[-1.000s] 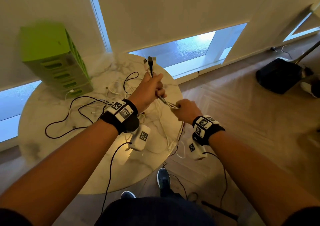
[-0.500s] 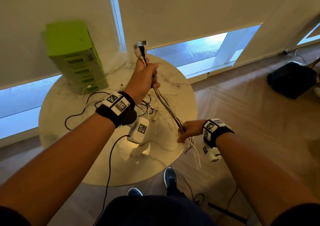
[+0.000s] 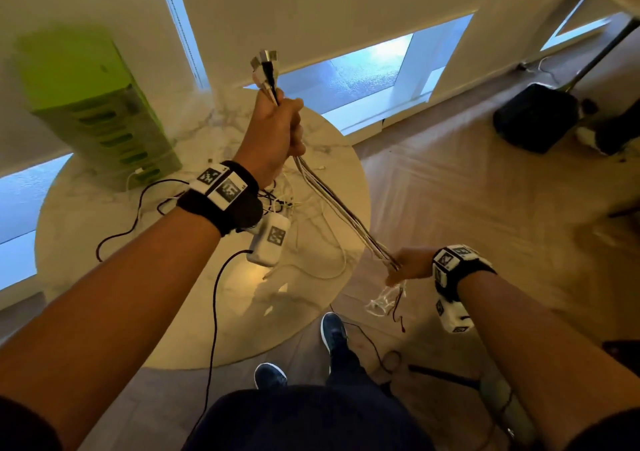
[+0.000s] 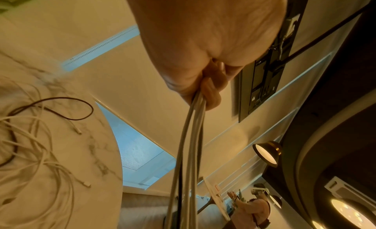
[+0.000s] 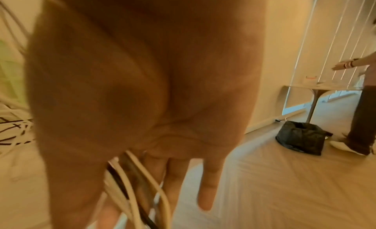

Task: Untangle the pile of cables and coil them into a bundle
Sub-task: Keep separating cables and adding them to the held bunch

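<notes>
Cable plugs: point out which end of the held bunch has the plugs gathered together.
The upper end. The plugs stick out together above the left hand, which grips the cable bunch; below the right hand the ends dangle loose.

The left hand point(image 4: 205, 44) fills the top of the picture, and its fingers point(image 4: 211, 90) are curled around a bunch of cables point(image 4: 189, 152). These are several pale cables and one dark cable, and they run straight down from the fist and leave the picture at the lower edge. On the left is the marble counter point(image 4: 89, 152), and on it lie loose white cables point(image 4: 40, 160) tangled with a dark cable point(image 4: 67, 102). On the right, round lamps point(image 4: 266, 153) are lit.
</notes>
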Motion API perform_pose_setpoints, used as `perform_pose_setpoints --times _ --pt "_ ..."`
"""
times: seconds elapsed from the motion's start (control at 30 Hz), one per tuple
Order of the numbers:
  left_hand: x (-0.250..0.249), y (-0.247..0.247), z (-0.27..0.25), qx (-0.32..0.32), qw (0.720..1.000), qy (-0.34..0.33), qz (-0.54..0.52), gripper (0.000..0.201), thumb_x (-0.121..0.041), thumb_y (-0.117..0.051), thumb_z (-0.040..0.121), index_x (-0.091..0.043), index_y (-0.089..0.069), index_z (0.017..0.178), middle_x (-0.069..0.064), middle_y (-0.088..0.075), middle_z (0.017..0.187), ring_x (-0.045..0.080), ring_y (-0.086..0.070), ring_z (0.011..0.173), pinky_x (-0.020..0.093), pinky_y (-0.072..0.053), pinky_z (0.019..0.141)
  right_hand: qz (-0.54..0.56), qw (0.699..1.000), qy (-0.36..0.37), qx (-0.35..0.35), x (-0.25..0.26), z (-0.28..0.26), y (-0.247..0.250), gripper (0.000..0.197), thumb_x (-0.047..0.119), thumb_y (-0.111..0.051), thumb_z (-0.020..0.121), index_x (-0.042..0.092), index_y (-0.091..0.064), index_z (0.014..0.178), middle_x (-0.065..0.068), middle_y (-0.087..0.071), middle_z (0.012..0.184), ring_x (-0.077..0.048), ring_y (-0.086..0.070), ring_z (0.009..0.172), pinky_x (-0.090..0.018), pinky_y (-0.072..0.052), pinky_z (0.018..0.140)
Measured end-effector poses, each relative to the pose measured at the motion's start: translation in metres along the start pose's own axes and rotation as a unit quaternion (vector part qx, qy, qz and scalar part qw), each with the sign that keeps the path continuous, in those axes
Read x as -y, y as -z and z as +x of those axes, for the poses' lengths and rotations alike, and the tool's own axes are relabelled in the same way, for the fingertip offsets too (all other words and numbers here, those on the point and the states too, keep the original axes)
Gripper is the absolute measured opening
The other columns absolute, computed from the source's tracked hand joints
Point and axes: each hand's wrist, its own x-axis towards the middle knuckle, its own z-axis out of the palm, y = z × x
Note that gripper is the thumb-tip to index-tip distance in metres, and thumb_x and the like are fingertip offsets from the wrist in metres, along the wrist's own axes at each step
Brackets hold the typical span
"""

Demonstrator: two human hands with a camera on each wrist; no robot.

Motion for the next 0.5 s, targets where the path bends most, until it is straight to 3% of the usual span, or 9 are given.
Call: perform_pose_setpoints --times 0.07,0.13,0.17,0.23,0.3,0.33,0.4,0.43,0.5 --pt "0.003 -0.008 0.001 0.015 1.0 0.001 0.012 0.027 -0.008 -0.047 0.102 -0.022 -0.027 0.089 -0.003 -0.026 0.066 0.017 -0.02 0.057 0.029 -0.024 0.049 0.015 1.0 0.002 -0.024 0.007 -0.001 -0.007 0.039 0.046 -0.078 0.081 0.026 -0.061 0.111 -0.001 -0.064 0.114 -0.023 -0.06 0.109 -0.045 -0.047 0.104" --pt "0.008 -0.015 0.0 0.033 0.999 0.009 0.016 0.029 -0.007 -0.046 0.102 -0.022 -0.026 0.088 -0.003 -0.024 0.067 0.021 -0.016 0.062 0.033 -0.02 0.053 0.088 0.992 0.055 -0.068 0.027 -0.007 -0.002 0.08 0.04 -0.083 0.078 0.022 -0.041 0.144 -0.005 -0.047 0.146 -0.025 -0.046 0.134 -0.043 -0.039 0.112" --pt "0.011 -0.018 -0.001 0.043 0.999 0.014 0.015 0.03 -0.006 -0.046 0.103 -0.022 -0.026 0.088 -0.003 -0.024 0.067 0.021 -0.015 0.062 0.034 -0.019 0.054 0.145 0.98 0.097 -0.099 0.043 -0.012 0.005 0.092 0.036 -0.084 0.077 0.021 -0.031 0.151 -0.005 -0.04 0.153 -0.025 -0.04 0.139 -0.04 -0.038 0.112" --pt "0.017 -0.023 -0.004 0.058 0.998 0.026 0.012 0.032 -0.005 -0.045 0.103 -0.022 -0.025 0.086 -0.004 -0.024 0.066 0.02 -0.014 0.061 0.032 -0.02 0.052 0.243 0.939 0.175 -0.167 0.079 -0.024 0.023 0.099 0.033 -0.086 0.076 0.02 -0.026 0.154 -0.005 -0.038 0.155 -0.021 -0.039 0.14 -0.035 -0.038 0.109" --pt "0.021 -0.025 -0.007 0.066 0.997 0.034 -0.001 0.034 -0.005 -0.045 0.104 -0.022 -0.024 0.084 -0.004 -0.022 0.066 0.02 -0.012 0.063 0.03 -0.021 0.052 0.301 0.904 0.225 -0.204 0.115 -0.036 0.042 0.084 0.031 -0.083 0.08 0.017 -0.036 0.148 -0.007 -0.049 0.145 -0.018 -0.049 0.13 -0.03 -0.043 0.106" --pt "0.021 -0.024 -0.008 0.069 0.997 0.036 -0.009 0.034 -0.007 -0.045 0.106 -0.022 -0.025 0.083 -0.005 -0.022 0.065 0.02 -0.012 0.062 0.03 -0.023 0.053 0.327 0.889 0.247 -0.203 0.131 -0.041 0.051 0.064 0.026 -0.079 0.085 0.012 -0.046 0.138 -0.01 -0.059 0.133 -0.017 -0.057 0.118 -0.027 -0.048 0.1" --pt "0.016 -0.017 -0.008 0.065 0.997 0.032 -0.02 0.032 -0.016 -0.046 0.108 -0.022 -0.029 0.082 -0.006 -0.024 0.064 0.016 -0.017 0.057 0.029 -0.029 0.054 0.376 0.872 0.261 -0.173 0.153 -0.047 0.061 0.015 0.02 -0.066 0.096 0.007 -0.06 0.1 -0.013 -0.066 0.092 -0.017 -0.065 0.083 -0.024 -0.053 0.078" --pt "0.012 -0.012 -0.008 0.063 0.997 0.027 -0.027 0.03 -0.022 -0.046 0.109 -0.021 -0.032 0.083 -0.007 -0.027 0.063 0.014 -0.021 0.055 0.028 -0.033 0.055 0.383 0.871 0.255 -0.171 0.16 -0.045 0.065 0.02 0.021 -0.061 0.099 0.009 -0.057 0.083 -0.011 -0.06 0.075 -0.016 -0.06 0.066 -0.024 -0.052 0.067" --pt "0.007 0.003 -0.008 0.056 0.997 0.02 -0.04 0.031 -0.031 -0.047 0.109 -0.021 -0.036 0.081 -0.007 -0.03 0.061 0.012 -0.026 0.054 0.028 -0.039 0.057 0.355 0.89 0.212 -0.193 0.165 -0.035 0.065 0.033 0.024 -0.057 0.099 0.013 -0.049 0.069 -0.004 -0.048 0.061 -0.016 -0.048 0.053 -0.028 -0.046 0.056"
